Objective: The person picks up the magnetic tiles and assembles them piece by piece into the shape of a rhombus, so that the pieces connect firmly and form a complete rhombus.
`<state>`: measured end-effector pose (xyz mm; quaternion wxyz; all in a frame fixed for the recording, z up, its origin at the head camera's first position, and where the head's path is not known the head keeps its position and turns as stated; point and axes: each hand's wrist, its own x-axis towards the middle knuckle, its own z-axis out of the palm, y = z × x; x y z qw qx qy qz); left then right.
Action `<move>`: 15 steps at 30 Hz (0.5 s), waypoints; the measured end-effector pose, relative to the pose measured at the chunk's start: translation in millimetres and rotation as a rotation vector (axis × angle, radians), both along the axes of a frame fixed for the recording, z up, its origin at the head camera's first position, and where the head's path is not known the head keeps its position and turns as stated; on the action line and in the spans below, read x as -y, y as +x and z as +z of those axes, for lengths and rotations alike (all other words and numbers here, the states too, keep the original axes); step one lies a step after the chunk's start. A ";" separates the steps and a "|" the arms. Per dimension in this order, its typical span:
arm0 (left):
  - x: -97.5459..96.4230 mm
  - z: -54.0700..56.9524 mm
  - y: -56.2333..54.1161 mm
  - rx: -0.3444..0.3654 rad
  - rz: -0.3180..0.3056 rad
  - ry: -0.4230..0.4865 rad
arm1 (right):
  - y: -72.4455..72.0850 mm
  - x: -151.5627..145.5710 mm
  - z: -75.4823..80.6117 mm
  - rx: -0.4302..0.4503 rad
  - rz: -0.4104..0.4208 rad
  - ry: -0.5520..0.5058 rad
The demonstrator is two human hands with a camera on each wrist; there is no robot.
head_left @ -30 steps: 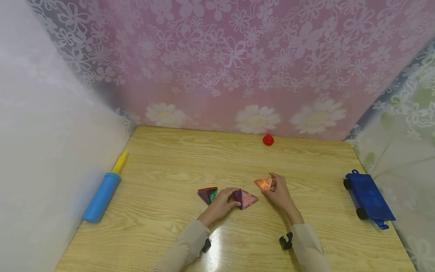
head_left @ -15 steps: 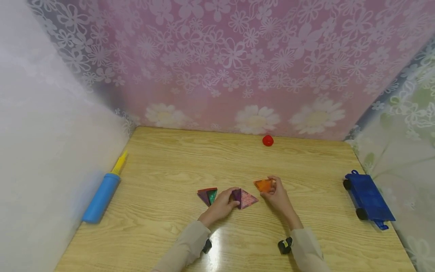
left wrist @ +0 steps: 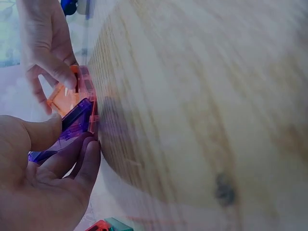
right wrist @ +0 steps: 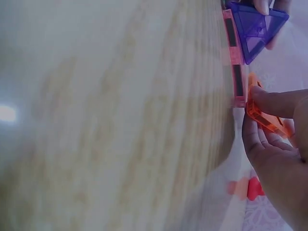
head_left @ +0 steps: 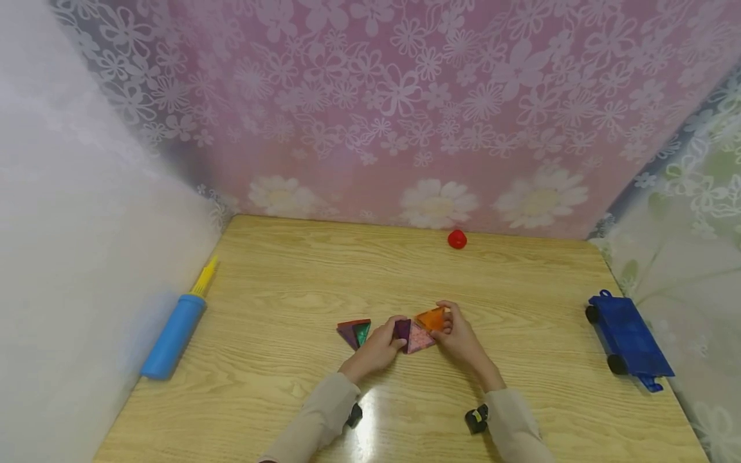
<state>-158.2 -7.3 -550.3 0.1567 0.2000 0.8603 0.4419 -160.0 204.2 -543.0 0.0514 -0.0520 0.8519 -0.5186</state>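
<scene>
My left hand [head_left: 376, 347] pinches a purple triangular magnetic tile [head_left: 402, 330] between thumb and fingers. That tile stands up along one edge of a pink triangular magnetic tile [head_left: 420, 339], which lies low on the table. In my right hand [head_left: 463, 334], thumb and fingers grip an orange triangular magnetic tile [head_left: 430, 318], tilted over the pink one's far edge. Seen from the right wrist, the orange tile [right wrist: 269, 121] has its edge right at the pink tile's rim [right wrist: 238, 86], with the purple triangle [right wrist: 257, 31] upright beyond.
Left of the hands sits a small cluster of red, purple and green tiles [head_left: 352, 331]. A blue pump [head_left: 176, 334] with a yellow nozzle lies along the left edge. A blue toy cart [head_left: 630, 337] stands at the right, a small red object [head_left: 457, 239] at the back.
My right hand has moved left with the orange tile, from apart on the right to over the pink tile's edge. The left hand has stayed nearly in place, holding the purple tile.
</scene>
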 end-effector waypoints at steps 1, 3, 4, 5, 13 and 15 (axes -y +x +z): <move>-0.1 0.6 0.1 0.008 -0.002 0.000 | 0.1 0.7 -0.1 0.005 0.006 0.004; -0.2 1.4 0.4 0.017 -0.006 -0.003 | 0.3 1.7 -0.1 0.015 0.014 0.021; -0.2 1.8 0.5 0.021 -0.008 -0.005 | 0.2 2.0 -0.7 0.023 0.015 0.033; -0.2 1.8 0.4 0.022 -0.010 -0.005 | -1.3 0.5 -6.7 0.017 0.015 0.038; -0.9 3.5 -1.6 0.038 -0.012 -0.009 | -0.6 2.1 -13.3 -0.047 0.004 0.079; -1.0 4.2 -1.7 0.043 -0.012 -0.010 | 0.3 3.2 -12.7 -0.076 0.008 0.099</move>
